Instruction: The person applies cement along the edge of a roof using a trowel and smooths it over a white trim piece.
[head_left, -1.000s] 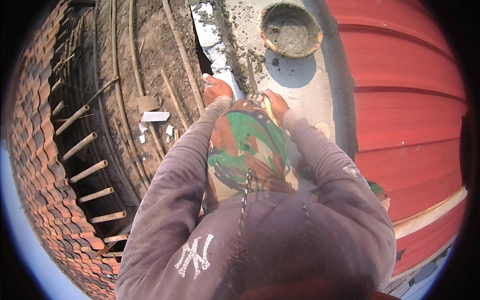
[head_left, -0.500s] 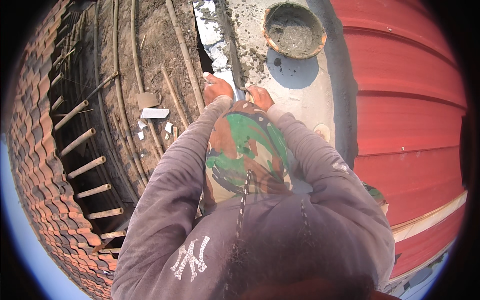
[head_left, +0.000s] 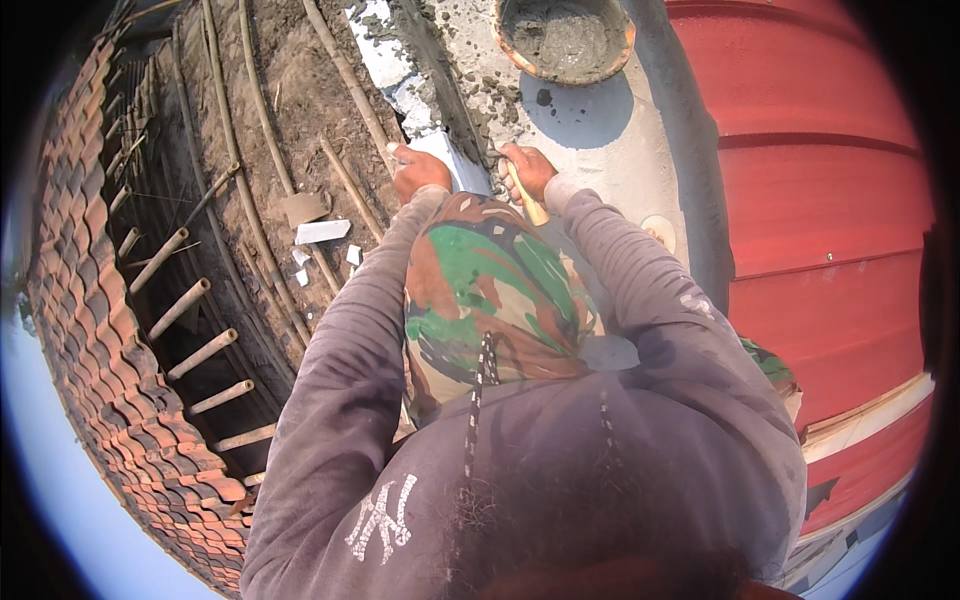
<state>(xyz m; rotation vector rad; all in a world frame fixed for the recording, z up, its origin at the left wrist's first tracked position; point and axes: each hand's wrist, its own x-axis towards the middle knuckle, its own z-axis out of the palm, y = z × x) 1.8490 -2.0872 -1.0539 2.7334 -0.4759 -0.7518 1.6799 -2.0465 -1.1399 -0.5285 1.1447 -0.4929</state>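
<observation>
We look down from the head over grey sleeves, both arms stretched forward. Everything here is placed against the white tile (head_left: 440,155) lying between our hands at upper centre.

Far left of the tile, rows of red clay roof tiles (head_left: 90,330) curve along the edge, then bare bamboo battens (head_left: 185,305) over a dark gap. Nearer, on brown dirt, lie a tan scrap (head_left: 303,207) and small white shards (head_left: 322,231).

Our left hand (head_left: 418,170) rests with fingers curled on the tile's left edge, pressing it. A camouflage cloth (head_left: 490,290) below the tile hides the tile's near end and our wrists.

Our right hand (head_left: 527,170), just right of the tile, is closed round a wooden handle (head_left: 528,203); the tool's head is hidden, so we cannot tell what tool it is.

Above and right of the tile, a round pan of grey mortar (head_left: 563,38) sits on a grey concrete strip (head_left: 610,140) spattered with mortar. Farthest right runs red corrugated metal roofing (head_left: 830,190).
</observation>
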